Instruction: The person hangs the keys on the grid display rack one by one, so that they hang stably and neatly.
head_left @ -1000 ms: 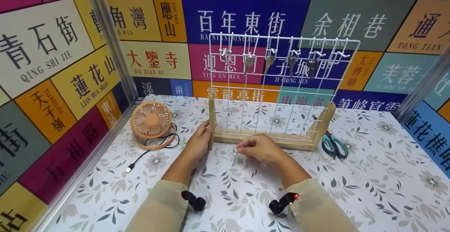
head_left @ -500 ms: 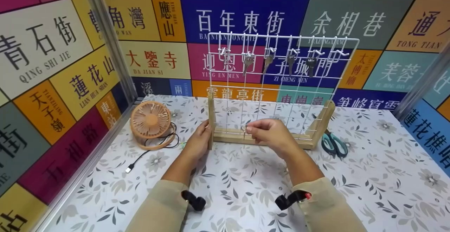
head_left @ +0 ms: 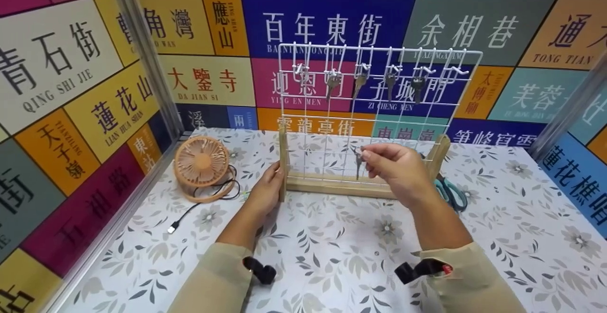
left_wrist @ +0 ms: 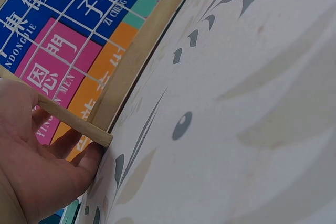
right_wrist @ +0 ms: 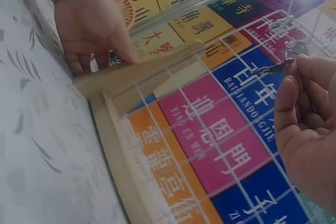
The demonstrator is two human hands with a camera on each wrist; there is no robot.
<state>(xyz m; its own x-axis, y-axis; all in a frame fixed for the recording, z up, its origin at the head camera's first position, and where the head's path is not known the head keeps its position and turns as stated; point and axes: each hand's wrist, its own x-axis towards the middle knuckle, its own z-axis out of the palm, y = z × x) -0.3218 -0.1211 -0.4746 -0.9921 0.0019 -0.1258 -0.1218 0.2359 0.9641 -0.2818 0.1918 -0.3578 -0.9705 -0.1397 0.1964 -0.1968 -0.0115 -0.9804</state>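
My right hand (head_left: pixel 400 173) pinches a key (head_left: pixel 358 165) by its ring between thumb and fingertips, in front of the lower wire grid. The key (right_wrist: pixel 273 68) shows its blade pointing away from the fingers in the right wrist view. My left hand (head_left: pixel 266 190) holds the left wooden post (head_left: pixel 283 166) of the rack; in the left wrist view the fingers of that hand (left_wrist: pixel 47 156) lie around the post's foot. Several keys (head_left: pixel 333 81) hang on white hooks along the upper grid. The rightmost hook (head_left: pixel 458 70) shows no key on it.
An orange desk fan (head_left: pixel 201 161) with a black USB cable (head_left: pixel 178 223) stands left of the rack. Teal-handled scissors (head_left: pixel 453 194) lie at its right, partly behind my right forearm. The rack's wooden base (head_left: pixel 332 188) rests on a floral tablecloth; sign-patterned walls stand behind.
My right hand has lifted the key from near the tabletop, moving up and to the right in front of the grid. The left hand stays on the post.
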